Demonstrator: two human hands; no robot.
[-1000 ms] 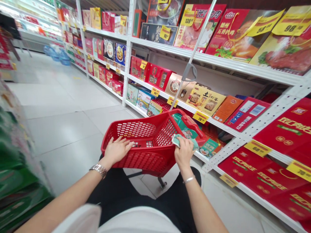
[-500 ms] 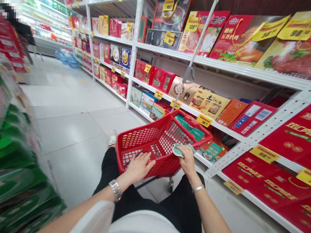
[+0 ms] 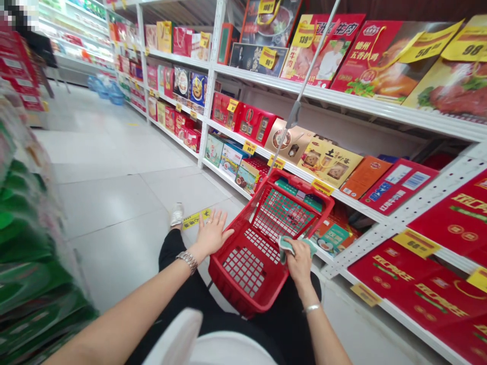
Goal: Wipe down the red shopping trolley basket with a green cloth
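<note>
We held a red basket (image 3: pixel 243 299) in the lower middle of the frame. Our left hand (image 3: pixel 212 234) was open with the fingers spread, right at the basket's edge. Our right hand (image 3: pixel 299 263) was closed on the near edge and gripped a green cloth (image 3: pixel 291 248) too. Green packs (image 3: pixel 300 196) lay at the far end of the basket. White shelves (image 3: pixel 395 215) full of boxes stood on the right.

The right hand (image 3: pixel 299 262) holds a soft green pack (image 3: pixel 291 248) on the rim of the red basket (image 3: pixel 232 289); the left hand (image 3: pixel 213 234) lies open on the rim, and boxes (image 3: pixel 254 124) fill the shelves (image 3: pixel 342 104) beside the basket.
</note>
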